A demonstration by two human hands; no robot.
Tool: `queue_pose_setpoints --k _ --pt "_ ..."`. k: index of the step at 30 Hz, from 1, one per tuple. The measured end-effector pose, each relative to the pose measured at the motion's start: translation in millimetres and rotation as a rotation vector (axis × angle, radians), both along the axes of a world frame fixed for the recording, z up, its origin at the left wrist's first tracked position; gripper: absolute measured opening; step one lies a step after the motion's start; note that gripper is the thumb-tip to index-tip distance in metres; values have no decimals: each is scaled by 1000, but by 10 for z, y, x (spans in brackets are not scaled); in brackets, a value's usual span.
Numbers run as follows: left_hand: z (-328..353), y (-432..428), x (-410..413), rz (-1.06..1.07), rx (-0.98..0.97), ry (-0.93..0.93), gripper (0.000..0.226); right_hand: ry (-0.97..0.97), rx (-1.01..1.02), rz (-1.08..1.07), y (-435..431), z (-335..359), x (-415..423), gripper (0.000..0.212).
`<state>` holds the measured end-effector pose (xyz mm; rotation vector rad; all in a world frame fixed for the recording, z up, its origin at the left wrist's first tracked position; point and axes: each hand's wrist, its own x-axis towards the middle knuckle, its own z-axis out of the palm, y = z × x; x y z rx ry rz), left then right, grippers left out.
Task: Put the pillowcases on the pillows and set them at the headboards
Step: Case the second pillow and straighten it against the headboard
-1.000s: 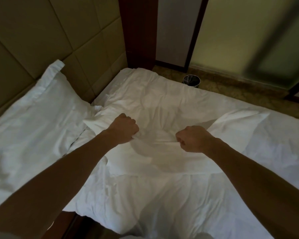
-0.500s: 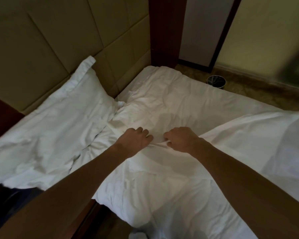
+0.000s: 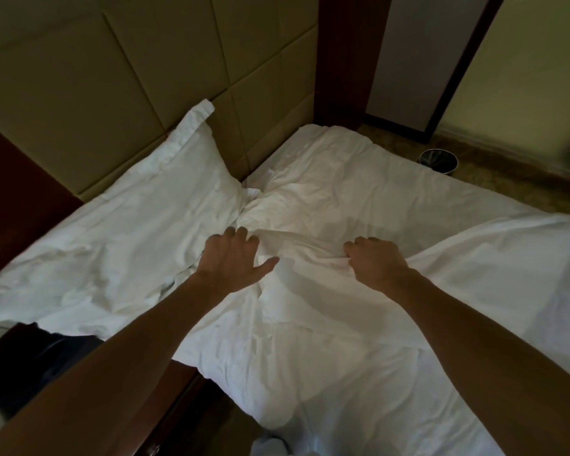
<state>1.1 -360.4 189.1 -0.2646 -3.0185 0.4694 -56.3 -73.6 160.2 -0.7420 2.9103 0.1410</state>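
Observation:
A cased white pillow leans against the padded headboard on the left. A second white pillow lies beside it on the bed, with a loose white pillowcase spreading from it to the right. My left hand rests flat on the pillow's near edge, fingers apart and pressing the cloth. My right hand is closed, pinching a fold of the pillowcase at its open edge. Both forearms reach in from the bottom.
The white bed sheet covers the mattress below my arms. A dark wooden bedside unit stands at the left, and a dark wooden post rises by the headboard. A small metal bin sits on the carpet beyond the bed.
My left hand has opened from a fist and now lies flat on the pillow. The hands have spread apart again. The view has swung left, bringing the headboard pillow more into sight.

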Motion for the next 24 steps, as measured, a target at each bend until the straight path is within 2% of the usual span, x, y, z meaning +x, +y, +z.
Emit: queue_pose_setpoints --k 2,4,6,8,12,15,18,24 --pt "60 93 -38 -87 64 128 65 -6 -5 1 22 -6 15 19" --pt "104 262 -127 -194 106 158 54 -8 -24 3 38 6 47 18" --pt "94 500 -233 -312 114 99 46 -18 -48 7 56 29 98 18" --pt "51 769 -320 -364 105 -52 47 -24 -66 11 81 59 160 18" --pt "-117 1189 -424 -346 3 -385 49 -138 -97 -14 230 120 259 20" --pt "-201 1270 -443 -231 50 -543 46 -103 66 -96 536 138 268 37" --pt "-219 1213 -430 -205 53 -549 50 -86 235 -217 945 180 235 47" --pt "-189 1262 -404 -190 9 -535 51 18 380 -271 1620 261 143 30"
